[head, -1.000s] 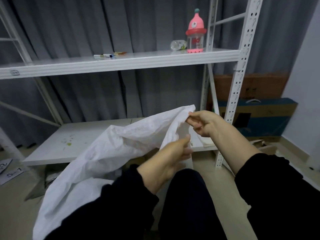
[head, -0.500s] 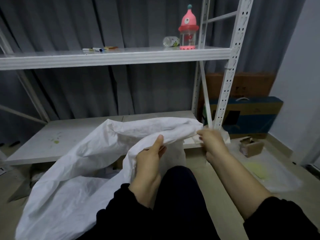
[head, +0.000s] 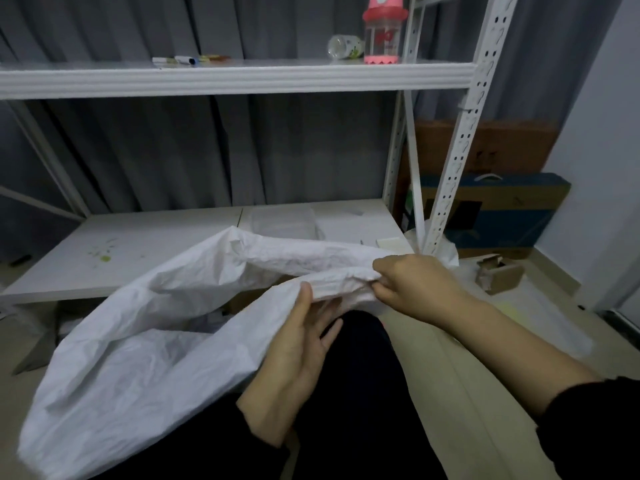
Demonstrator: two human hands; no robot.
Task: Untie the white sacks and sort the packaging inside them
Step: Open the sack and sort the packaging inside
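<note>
The right hand [head: 415, 285] is pinching the bunched mouth of the sack [head: 138, 344] — the left hand [head: 298, 344] is resting straight-fingered on its rim. The opening step is probably underway — next, pulling that mouth wide.

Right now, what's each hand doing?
Left hand: open, fingers straight, thumb against the crumpled white sack.
Right hand: pinching the sack's rim.

Crumpled white sack [head: 145, 348] sags open across lap.
</note>
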